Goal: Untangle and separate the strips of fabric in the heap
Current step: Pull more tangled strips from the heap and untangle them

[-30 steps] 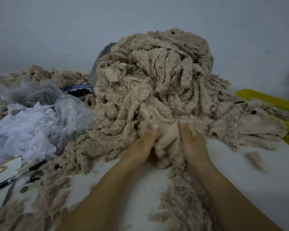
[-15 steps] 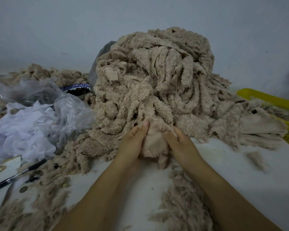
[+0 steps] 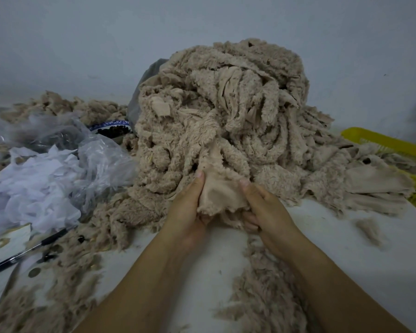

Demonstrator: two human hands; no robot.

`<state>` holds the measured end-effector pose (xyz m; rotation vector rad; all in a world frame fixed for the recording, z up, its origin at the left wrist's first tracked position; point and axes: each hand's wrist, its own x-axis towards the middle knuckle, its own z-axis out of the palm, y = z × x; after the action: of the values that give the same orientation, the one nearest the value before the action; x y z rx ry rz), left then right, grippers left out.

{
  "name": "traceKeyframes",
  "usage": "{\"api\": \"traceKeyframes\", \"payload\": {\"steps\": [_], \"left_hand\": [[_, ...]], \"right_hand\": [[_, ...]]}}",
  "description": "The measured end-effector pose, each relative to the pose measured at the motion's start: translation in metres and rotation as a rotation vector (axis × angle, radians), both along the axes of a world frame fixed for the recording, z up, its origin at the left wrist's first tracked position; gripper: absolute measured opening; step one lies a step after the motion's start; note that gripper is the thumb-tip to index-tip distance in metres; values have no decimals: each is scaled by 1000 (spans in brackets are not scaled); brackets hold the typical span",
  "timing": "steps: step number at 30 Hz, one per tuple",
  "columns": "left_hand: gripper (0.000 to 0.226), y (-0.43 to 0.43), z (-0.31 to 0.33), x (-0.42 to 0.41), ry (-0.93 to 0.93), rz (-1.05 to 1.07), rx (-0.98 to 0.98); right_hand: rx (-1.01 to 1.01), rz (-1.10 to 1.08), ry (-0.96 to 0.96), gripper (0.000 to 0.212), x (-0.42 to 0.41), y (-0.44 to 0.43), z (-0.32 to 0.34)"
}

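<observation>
- Head view: the heap [image 3: 226,111] of beige fleece strips stands high at the middle of the white surface [image 3: 346,255], close against the wall, its strips looped over and through one another.
- At its near foot one fleece strip [image 3: 220,195] shows its smooth backing, and its upper part runs up into the tangle.
- The left hand [image 3: 187,212] and right hand [image 3: 265,207] sit close together. Each pinches a side edge of that strip, thumb on top and fingers curled beneath.
- Risk: a hard pull toward the body would likely tighten the loops above or drag the heap forward. It could then slump onto the clear plastic bags [image 3: 101,162] and the pen [image 3: 29,251] at left.
- The fleece sheds, so more tugging would add to the fluff [image 3: 269,296] already on the surface.
- A yellow basket [image 3: 380,140] at right lies partly under strips, perhaps snagged by them, but it is too blurred to tell.
</observation>
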<state>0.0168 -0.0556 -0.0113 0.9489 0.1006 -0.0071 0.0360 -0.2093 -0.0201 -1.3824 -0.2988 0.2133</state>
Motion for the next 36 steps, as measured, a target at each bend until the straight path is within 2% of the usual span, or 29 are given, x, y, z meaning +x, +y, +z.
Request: {"api": "traceKeyframes", "payload": {"steps": [2,7,10,13,17,25,28,30,32,34,36], "left_hand": [[33,1,0,0,5,8,-28],[44,5,-1,4,60,14,-33],[47,8,-2,7,50,20,-79],[40,15,-5,10,21,33,-146],[33,22,-8,15,-7,98,-272],[34,21,-7,17,35,123,-378],[39,18,-6,16,44,129,-397],[35,17,-7,16,60,139,-393],[37,25,-7,18,28,146,-455],[51,34,-6,18,4,159,-506],[46,33,-3,16,16,128,-460]], "right_hand": [[-79,74,-42,51,-2,1,-1],[-290,127,-110,43,-3,1,-3],[-406,133,-138,12,-5,0,1],[-481,66,-154,27,-2,-2,1],[-266,-11,-35,39,3,-7,5],[162,-172,33,57,2,-3,16],[269,-240,104,59,2,0,18],[336,-268,135,57,3,0,18],[413,-294,159,55,6,-6,18],[391,-299,137,54,10,-18,16],[182,-278,58,49,9,-22,11]]}}
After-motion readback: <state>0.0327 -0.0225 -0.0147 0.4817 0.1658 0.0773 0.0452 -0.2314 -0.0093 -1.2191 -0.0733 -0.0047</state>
